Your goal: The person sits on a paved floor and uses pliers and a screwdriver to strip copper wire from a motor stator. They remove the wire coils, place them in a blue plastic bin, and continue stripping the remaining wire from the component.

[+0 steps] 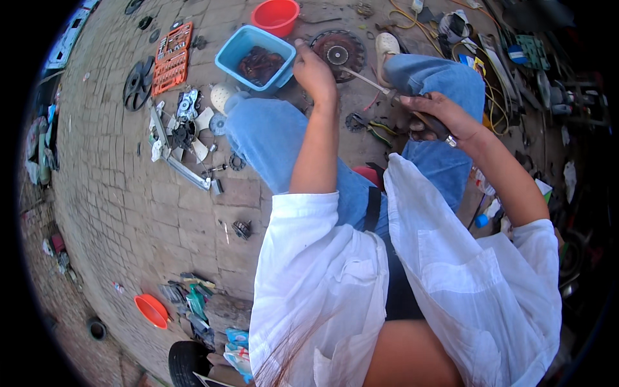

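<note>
a round metal part lies on the ground at the far side, between the person's pale shoes: a reddish-brown disc with a dark, ridged rim and a pale, smooth hub at its middle. a screwdriver-like tool, with a straight grey metal shaft and a rounded dark handle, slants in from the right, its far end at the hub. just left of the disc stands a light blue plastic basin, rectangular with rounded corners, holding dark brown tangled pieces; farther off is a round red bowl. nearer, to the right, lie pliers.

the ground is worn grey-brown paving laid in rows, with an open orange tool case on the left and mixed clutter on the right.

the right hand is wrapped round the handle, fingers closed on it. the left hand has its fingers curled beside the disc and basin; i cannot tell whether they grip anything.
</note>
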`<move>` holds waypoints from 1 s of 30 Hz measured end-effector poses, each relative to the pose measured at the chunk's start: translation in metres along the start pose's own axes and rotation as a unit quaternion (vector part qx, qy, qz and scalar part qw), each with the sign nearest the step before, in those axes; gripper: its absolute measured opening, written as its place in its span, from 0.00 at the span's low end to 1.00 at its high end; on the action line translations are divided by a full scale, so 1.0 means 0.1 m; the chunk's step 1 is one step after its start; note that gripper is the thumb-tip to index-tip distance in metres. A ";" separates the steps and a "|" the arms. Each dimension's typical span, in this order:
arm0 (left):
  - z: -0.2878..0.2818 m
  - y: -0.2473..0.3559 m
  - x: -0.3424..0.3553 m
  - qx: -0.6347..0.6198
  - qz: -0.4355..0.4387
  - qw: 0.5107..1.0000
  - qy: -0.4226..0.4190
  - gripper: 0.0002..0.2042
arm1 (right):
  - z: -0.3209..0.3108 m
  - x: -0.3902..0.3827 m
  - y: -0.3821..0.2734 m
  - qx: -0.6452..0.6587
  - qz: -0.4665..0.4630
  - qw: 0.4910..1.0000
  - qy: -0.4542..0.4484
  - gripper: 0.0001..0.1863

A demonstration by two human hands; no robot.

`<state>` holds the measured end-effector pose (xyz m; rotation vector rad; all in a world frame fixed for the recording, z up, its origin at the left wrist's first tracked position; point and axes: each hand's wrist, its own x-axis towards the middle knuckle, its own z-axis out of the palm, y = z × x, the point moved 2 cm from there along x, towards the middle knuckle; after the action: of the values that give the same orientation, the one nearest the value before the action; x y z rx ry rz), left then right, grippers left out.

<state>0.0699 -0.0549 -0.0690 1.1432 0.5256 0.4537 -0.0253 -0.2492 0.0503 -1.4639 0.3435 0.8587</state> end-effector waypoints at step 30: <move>-0.03 -0.06 -0.14 0.038 -0.009 0.999 0.032 0.26 | 0.49 -0.10 -0.15 -0.702 -0.237 0.661 0.118 0.11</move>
<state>0.0574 -0.0632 -0.0737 1.1995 0.6120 0.4589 -0.0359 -0.2038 0.0745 -2.9308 -0.7350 0.3849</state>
